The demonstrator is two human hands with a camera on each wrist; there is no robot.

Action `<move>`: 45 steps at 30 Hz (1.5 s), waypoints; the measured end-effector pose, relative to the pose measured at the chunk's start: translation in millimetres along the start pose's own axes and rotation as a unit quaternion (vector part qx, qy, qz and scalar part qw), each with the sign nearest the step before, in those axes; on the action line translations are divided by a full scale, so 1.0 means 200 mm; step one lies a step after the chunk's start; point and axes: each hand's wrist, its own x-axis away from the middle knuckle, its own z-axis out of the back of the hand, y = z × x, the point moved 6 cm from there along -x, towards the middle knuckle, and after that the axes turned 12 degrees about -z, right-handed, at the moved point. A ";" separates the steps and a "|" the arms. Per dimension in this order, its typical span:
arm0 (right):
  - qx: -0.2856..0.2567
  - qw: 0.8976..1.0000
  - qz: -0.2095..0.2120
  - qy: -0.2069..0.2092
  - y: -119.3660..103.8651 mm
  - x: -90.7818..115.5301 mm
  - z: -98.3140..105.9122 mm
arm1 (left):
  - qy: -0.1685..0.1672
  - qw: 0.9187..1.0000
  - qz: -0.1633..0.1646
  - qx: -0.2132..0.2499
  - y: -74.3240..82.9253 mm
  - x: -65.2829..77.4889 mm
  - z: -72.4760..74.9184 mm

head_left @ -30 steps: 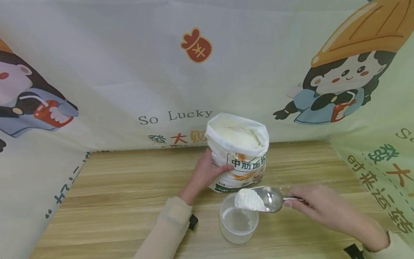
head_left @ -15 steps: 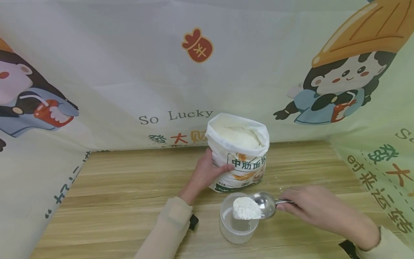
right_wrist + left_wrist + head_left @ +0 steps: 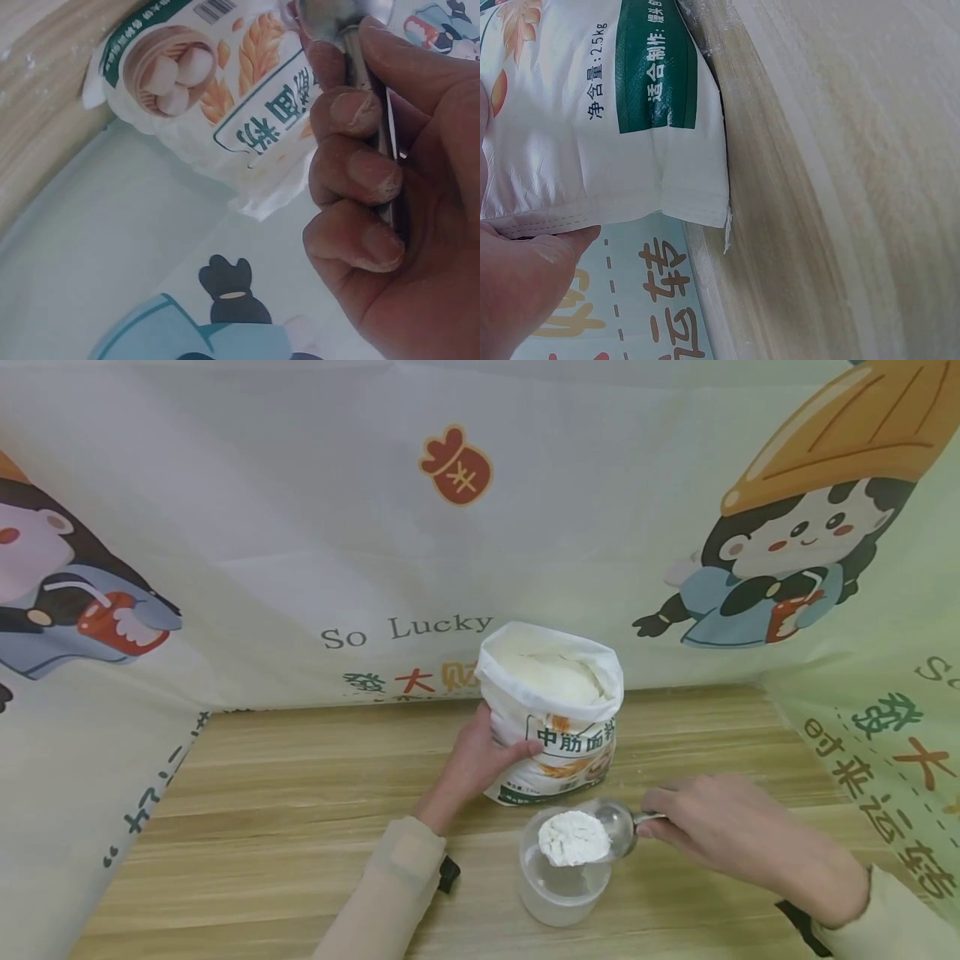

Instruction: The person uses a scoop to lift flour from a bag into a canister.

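An opened white bag of flour [image 3: 577, 752] stands upright at the back of the table. My left hand [image 3: 483, 756] grips its left side, thumb across the front; in the left wrist view the fingers reach round the bag's edge. My right hand [image 3: 738, 835] holds a metal scoop [image 3: 618, 827] by its handle, the fingers curled round it in the right wrist view. White flour [image 3: 573, 839] is heaped in the scoop, over a clear round tub [image 3: 562, 912] standing in front of the bag. Whether the scoop touches the tub's rim, I cannot tell.
The wood-grain table [image 3: 300, 793] meets a printed cloth backdrop [image 3: 300, 527] right behind the bag. More printed cloth rises at the left and right sides. A few white specks lie on the table right of the bag.
My right hand has moved left, bringing the loaded scoop further over the tub. The tub has shifted slightly right in the last half second. My left hand and the bag have stayed put.
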 end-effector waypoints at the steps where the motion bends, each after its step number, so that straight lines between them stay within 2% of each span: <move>1: 0.007 1.000 -0.003 0.002 0.00 0.00 0.01 | 0.000 1.000 -0.001 0.001 0.00 0.00 0.00; 15: 0.082 0.996 -0.029 0.017 -0.03 -0.03 0.03 | 0.007 1.000 -0.002 -0.005 0.00 0.00 0.01; 20: 0.108 0.992 -0.003 0.073 -0.04 -0.03 0.05 | 0.006 1.000 -0.002 -0.009 0.00 0.00 0.01; 25: 0.130 0.981 0.037 0.139 -0.06 -0.02 0.07 | 0.005 1.000 -0.002 -0.011 0.00 -0.01 0.01; 31: 0.132 0.974 0.055 0.175 -0.06 0.00 0.08 | 0.004 1.000 -0.002 -0.004 0.00 0.00 0.00; 39: 0.109 0.977 0.057 0.176 0.00 0.01 0.07 | 0.002 1.000 -0.010 -0.003 0.00 -0.01 0.00; 42: 0.084 0.983 0.044 0.158 0.05 0.02 0.07 | 0.001 1.000 -0.010 -0.004 0.00 -0.01 0.00; 45: 0.058 0.991 0.017 0.118 0.10 0.03 0.06 | -0.002 1.000 -0.010 -0.004 0.00 -0.01 0.00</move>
